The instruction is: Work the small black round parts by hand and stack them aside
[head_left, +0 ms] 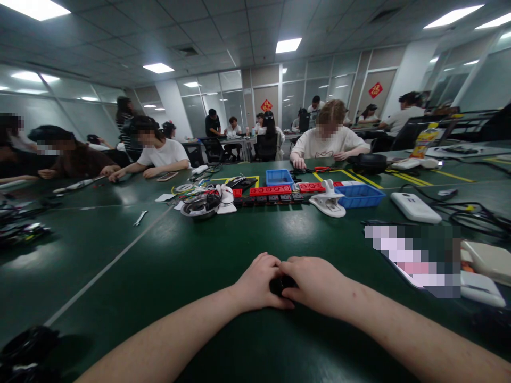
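Note:
Both of my hands meet at the middle of the green table, closed around a small black object (279, 285). My left hand (259, 282) wraps it from the left, its fingers curled over the far side and its thumb low in front. From the right, my right hand (313, 282) grips the same object between thumb and fingers. Only a dark, rounded part shows between the hands, so its kind cannot be made out. My fingers hide the rest of it.
Ahead lie red modular strips (271, 190), a metal bowl of cables (202, 205), a blue tray (359, 196) and a white clip (329, 201). A wrench (140, 218) lies left. A blurred phone (411, 260) and a white power bank (415, 207) are right. People sit around the table.

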Tool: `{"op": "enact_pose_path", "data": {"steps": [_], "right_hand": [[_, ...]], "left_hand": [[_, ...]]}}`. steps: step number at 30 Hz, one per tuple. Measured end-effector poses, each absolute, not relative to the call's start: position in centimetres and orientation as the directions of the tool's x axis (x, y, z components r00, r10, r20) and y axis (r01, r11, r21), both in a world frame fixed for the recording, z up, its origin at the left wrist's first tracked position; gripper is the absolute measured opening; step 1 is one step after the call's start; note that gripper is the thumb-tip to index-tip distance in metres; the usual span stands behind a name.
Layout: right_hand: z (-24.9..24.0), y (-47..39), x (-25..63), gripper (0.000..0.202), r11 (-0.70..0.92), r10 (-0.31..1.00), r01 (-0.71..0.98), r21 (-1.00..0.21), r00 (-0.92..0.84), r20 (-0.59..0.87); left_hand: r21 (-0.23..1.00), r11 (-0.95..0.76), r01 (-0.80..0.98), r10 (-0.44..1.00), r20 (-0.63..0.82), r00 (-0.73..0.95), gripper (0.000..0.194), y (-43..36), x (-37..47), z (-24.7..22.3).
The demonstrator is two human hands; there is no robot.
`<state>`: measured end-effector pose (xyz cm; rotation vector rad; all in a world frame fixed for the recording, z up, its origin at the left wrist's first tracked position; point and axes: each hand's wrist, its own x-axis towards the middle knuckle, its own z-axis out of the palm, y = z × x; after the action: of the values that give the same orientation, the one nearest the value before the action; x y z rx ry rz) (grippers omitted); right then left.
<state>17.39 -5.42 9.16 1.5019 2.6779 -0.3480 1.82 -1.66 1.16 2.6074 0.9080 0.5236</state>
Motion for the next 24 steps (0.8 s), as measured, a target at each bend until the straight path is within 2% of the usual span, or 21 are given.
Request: {"op": "enact_pose_path", "data": {"steps": [6, 12, 19, 21, 24], "right_hand": [[9.0, -5.3, 18.3, 0.029, 0.688, 0.680, 0.679, -0.255, -0.727, -0.100], [8.8, -5.2, 18.1, 0.022, 0.685, 0.634, 0.638, -0.352, -0.760, -0.143], [8.3, -4.8, 17.1, 0.023, 0.697, 0.612, 0.634, -0.335, -0.769, -0.181], [8.6, -4.9, 17.1, 0.023, 0.715, 0.601, 0.610, -0.341, -0.786, -0.145], [9.5, -5.5, 17.5, 0.021, 0.725, 0.622, 0.583, -0.366, -0.783, -0.016]], "left_hand": [[0.484, -0.737, 0.473, 0.612, 0.181, 0.769, 0.044, -1.3, 1.5, 1.3], [0.489, -0.767, 0.414, 0.558, 0.192, 0.807, 0.041, -0.7, 1.3, 1.0], [0.465, -0.792, 0.395, 0.523, 0.184, 0.832, 0.037, -0.6, 1.3, 1.3], [0.476, -0.783, 0.399, 0.532, 0.181, 0.827, 0.042, -0.8, 1.2, 1.6], [0.514, -0.754, 0.408, 0.567, 0.196, 0.800, 0.057, -1.2, 1.3, 2.0]]}}
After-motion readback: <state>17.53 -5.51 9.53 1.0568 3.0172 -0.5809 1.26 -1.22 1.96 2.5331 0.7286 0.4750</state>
